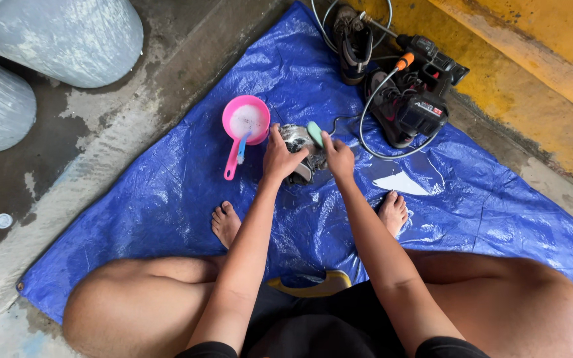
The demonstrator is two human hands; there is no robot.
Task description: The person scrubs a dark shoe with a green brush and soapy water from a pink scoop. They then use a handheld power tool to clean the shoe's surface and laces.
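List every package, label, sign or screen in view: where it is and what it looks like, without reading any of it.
Label on the black power tool: a small red and white patch on its body, upper right on the blue tarp, beyond the right hand.
Large grey-white sacks: bulging, rounded, upper left on the concrete floor, no visible markings.
No signs or screens.

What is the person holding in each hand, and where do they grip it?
The left hand grips a soapy shoe by its side. The right hand holds a green brush by its lower end, against the shoe.
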